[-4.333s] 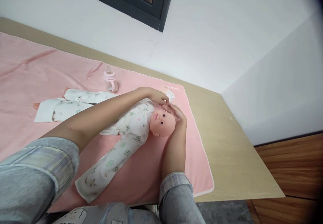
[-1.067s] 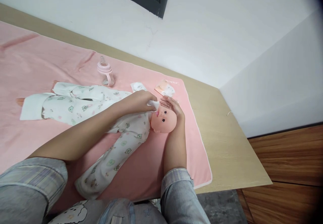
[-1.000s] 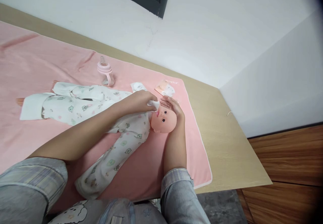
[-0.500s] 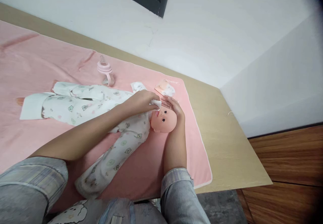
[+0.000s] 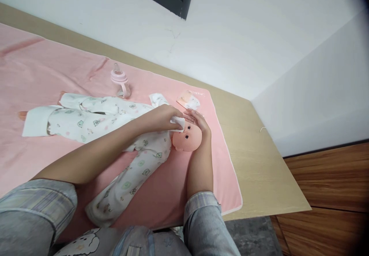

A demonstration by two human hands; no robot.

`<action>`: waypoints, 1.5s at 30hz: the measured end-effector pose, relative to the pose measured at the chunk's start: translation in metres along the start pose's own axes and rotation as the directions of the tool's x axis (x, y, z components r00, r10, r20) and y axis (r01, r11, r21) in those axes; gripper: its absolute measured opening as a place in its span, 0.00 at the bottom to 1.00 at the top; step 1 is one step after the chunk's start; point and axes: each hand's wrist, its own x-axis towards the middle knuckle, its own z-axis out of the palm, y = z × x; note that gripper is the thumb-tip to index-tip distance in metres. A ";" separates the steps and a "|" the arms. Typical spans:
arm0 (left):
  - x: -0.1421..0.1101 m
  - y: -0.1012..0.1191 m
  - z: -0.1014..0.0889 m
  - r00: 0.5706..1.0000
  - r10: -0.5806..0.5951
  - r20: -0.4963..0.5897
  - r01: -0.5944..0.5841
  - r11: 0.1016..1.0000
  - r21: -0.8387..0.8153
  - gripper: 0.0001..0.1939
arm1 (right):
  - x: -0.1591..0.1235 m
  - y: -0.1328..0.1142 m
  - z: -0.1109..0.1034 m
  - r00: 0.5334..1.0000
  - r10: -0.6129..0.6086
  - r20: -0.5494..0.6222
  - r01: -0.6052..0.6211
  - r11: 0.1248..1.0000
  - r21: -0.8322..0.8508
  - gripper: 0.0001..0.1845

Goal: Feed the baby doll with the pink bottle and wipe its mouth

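Note:
A baby doll [image 5: 193, 140] lies on its back in a white patterned sleepsuit [image 5: 147, 142], head to the right. My left hand [image 5: 163, 117] is closed in a pinch on a white wipe [image 5: 178, 123], which lies over the doll's mouth. Around the crown and far side of the doll's head curves my right hand [image 5: 201, 122], cupping it with fingers stretched along the cheek; its thumb is hidden. Just beyond that hand rests a small white and orange packet [image 5: 188, 100].
Beneath the doll a pink blanket [image 5: 227, 183] covers much of the wooden table [image 5: 259, 171]. Past the doll's legs stands a pink-topped baby bottle [image 5: 119, 80]. A white wall runs along the back, and wood-grain panels [image 5: 331, 175] are at the right.
The wipe in my left hand has shifted slightly and now covers the doll's mouth, which showed before. My right hand stays at the head.

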 end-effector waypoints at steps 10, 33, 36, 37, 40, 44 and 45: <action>0.002 0.001 0.003 1.000 -0.019 -0.018 0.020 0.999 0.043 0.07 | -0.002 -0.002 0.003 1.000 -0.005 -0.008 0.005 1.000 0.003 0.16; -0.008 0.015 -0.014 0.993 -0.085 0.077 0.082 0.996 0.045 0.07 | -0.002 -0.003 0.004 0.999 0.015 -0.030 -0.015 1.000 -0.012 0.15; -0.007 0.016 -0.009 0.989 -0.097 0.116 0.090 0.994 0.062 0.06 | -0.003 -0.003 0.005 0.999 0.005 -0.032 -0.006 1.000 -0.013 0.16; -0.007 0.016 -0.007 0.987 -0.101 0.122 0.093 0.993 0.071 0.06 | -0.003 -0.003 0.005 1.000 0.005 -0.031 -0.005 1.000 -0.014 0.16; -0.005 0.015 -0.003 0.987 -0.113 0.114 0.099 0.987 0.123 0.06 | -0.002 -0.002 0.004 1.000 0.005 -0.025 -0.006 1.000 -0.010 0.17; -0.005 0.012 -0.003 0.988 -0.113 0.106 0.098 0.985 0.143 0.04 | 0.000 -0.001 0.002 1.000 0.007 -0.017 -0.007 1.000 -0.004 0.17; -0.005 0.011 -0.003 0.989 -0.106 0.106 0.091 0.986 0.142 0.04 | 0.000 -0.001 0.002 1.000 0.006 -0.015 -0.006 1.000 -0.002 0.17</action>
